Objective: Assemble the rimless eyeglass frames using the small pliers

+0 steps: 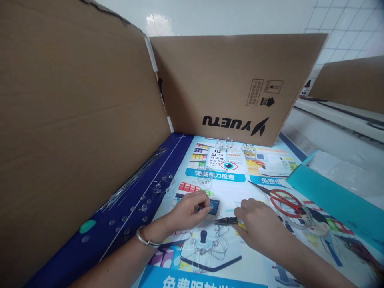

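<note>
My right hand (pixel 261 224) is wrapped round long-nose pliers (pixel 227 221) with a yellow handle, their dark jaws pointing left. My left hand (pixel 189 210) is closed in a pinch just left of the pliers' tip; what its fingertips hold, if anything, is too fine to make out. Below both hands lies a looped wire piece with clear beads (pixel 202 251), its upper part close to the jaws. A silver bangle (pixel 147 239) circles my left wrist.
Red-handled scissors (pixel 285 202) lie right of my right hand, near a teal box (pixel 336 204). Loose clear beads (pixel 144 207), thin wires (pixel 135 176) and a green disc (pixel 87 226) lie left. More beaded wire pieces (pixel 205 175) sit farther back. Cardboard panels (pixel 228 88) stand behind and left.
</note>
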Demonstrator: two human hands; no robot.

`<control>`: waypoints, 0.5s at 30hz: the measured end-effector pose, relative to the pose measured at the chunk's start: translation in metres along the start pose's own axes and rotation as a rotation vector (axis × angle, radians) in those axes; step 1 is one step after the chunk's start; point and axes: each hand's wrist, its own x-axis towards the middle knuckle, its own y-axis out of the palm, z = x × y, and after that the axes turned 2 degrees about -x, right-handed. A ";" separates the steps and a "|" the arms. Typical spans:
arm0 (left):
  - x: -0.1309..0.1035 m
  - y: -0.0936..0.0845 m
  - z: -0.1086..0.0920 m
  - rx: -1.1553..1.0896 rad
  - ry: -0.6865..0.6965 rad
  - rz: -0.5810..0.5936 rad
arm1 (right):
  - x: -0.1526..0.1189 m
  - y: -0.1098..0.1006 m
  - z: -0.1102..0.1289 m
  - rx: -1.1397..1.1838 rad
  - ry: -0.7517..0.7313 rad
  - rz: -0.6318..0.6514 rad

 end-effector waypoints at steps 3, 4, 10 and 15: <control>-0.001 0.001 0.000 0.021 0.006 0.006 | 0.000 0.002 0.003 -0.017 0.026 0.005; -0.001 0.001 0.001 0.037 0.010 0.007 | 0.000 0.002 0.004 -0.022 0.034 0.008; -0.001 0.002 0.000 0.100 0.047 0.026 | 0.005 -0.003 0.011 -0.055 0.048 0.054; 0.000 0.002 0.000 0.110 0.040 0.031 | 0.010 -0.006 0.015 -0.082 0.026 0.090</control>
